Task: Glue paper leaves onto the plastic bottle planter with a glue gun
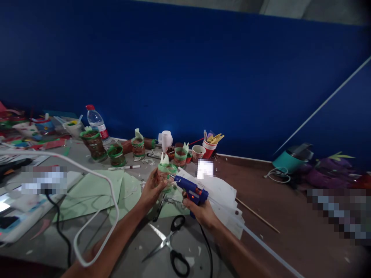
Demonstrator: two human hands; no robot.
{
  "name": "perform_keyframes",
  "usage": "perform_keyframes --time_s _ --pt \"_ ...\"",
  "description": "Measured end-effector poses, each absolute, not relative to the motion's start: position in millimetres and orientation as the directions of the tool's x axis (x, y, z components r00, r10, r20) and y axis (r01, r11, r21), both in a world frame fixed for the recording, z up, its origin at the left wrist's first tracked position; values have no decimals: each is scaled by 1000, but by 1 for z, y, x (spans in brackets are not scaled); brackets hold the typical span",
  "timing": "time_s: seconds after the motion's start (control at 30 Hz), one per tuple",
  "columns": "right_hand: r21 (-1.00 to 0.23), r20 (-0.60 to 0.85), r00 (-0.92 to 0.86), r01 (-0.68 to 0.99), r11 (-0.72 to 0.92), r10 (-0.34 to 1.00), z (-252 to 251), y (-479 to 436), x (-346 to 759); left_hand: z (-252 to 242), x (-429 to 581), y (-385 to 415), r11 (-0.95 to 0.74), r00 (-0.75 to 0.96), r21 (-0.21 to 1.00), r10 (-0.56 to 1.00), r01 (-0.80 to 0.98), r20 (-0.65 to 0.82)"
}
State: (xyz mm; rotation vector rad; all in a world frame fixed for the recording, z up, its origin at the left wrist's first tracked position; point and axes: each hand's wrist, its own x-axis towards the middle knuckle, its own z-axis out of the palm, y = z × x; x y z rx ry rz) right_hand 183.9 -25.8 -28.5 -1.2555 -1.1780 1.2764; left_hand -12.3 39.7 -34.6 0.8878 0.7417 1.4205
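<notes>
In my right hand is a blue hot glue gun with a small orange light on its side. A long clear glue stick trails from its back end. My left hand grips a small brown cup with a green rim, and pale pointed paper pieces stand up from that rim. The glue gun's nozzle points at the cup's right side; whether it touches I cannot tell. Open black-handled scissors lie on the table below my hands.
Similar brown and green cups stand along the back, near a plastic bottle. Behind the glue gun is a red and white cup holding tools. Green paper, a wooden stick and a white cable lie around.
</notes>
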Motion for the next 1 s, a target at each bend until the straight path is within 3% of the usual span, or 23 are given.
perform_keyframes --time_s 0.13,0.33,1.0 --pt "-995 -59 -1 77 -58 998 -20 -28 181 -35 -9 39 -177 -24 922 983 -343 180" --pt "-993 -49 3 107 -49 999 -12 -29 178 -38 -8 40 -212 4 943 975 -256 221" --pt "-982 -38 -1 186 -37 999 -15 -26 178 -41 -7 38 -174 6 944 983 -280 183"
